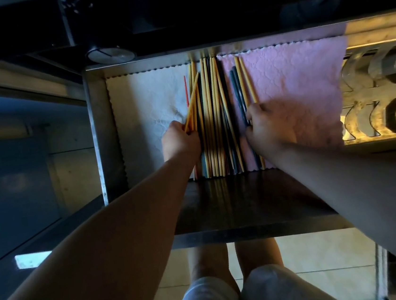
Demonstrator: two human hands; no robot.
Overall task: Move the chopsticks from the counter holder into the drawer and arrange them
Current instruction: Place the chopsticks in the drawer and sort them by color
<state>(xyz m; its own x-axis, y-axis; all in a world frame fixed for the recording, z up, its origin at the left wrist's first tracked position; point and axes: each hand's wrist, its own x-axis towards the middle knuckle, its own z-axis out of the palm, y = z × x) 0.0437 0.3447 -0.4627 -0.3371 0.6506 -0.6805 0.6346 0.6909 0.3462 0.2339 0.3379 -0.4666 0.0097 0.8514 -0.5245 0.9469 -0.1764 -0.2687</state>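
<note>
Chopsticks (213, 123), yellow and dark with one red, are laid lengthwise in a row in the open drawer (103, 136), where a white cloth (142, 102) meets a pink cloth (294, 77). Two yellow sticks (192, 101), tilted across the row, are gripped by the left hand (180, 143). Dark sticks (238, 91) on the pink cloth are pinched by the right hand (269, 127), with yellow ones just beside them.

In the drawer (103, 136), chopsticks (210, 104) fill a middle band from back wall to front edge. The left hand (179, 143) and right hand (269, 127) grip some at its flanks. Bare white cloth (142, 102) lies open toward the left wall. Bare pink cloth (295, 84) reaches the right edge, beside a rack (371, 95).
</note>
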